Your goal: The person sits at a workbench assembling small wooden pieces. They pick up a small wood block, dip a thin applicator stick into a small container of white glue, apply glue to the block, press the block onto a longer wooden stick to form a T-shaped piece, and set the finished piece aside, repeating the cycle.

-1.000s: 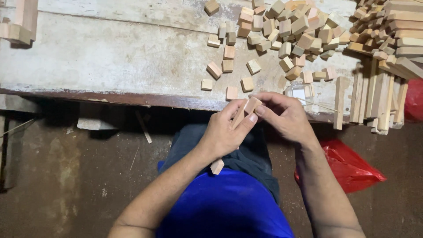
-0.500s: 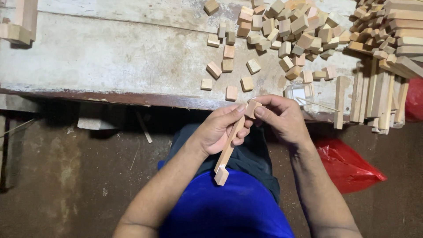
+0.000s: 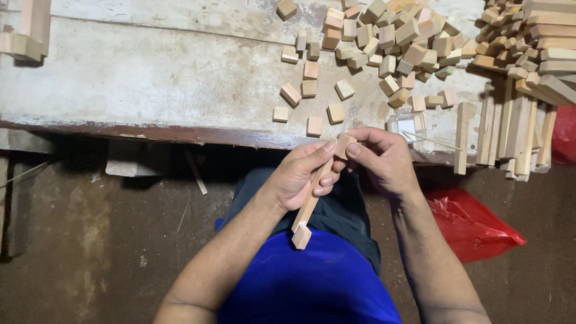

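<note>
Wooden stick [image 3: 312, 198] gripped in left hand [image 3: 300, 177]; right hand [image 3: 384, 159] pinches block [image 3: 344, 145] at its top.

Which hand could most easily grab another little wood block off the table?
Probably the right hand. It pinches only the small block at the stick's top end and sits nearest the loose blocks by the table edge. The left hand is wrapped around the wooden stick, holding it.

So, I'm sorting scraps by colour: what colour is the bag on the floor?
Red: the bag shows in the head view, right of the right arm.
</note>
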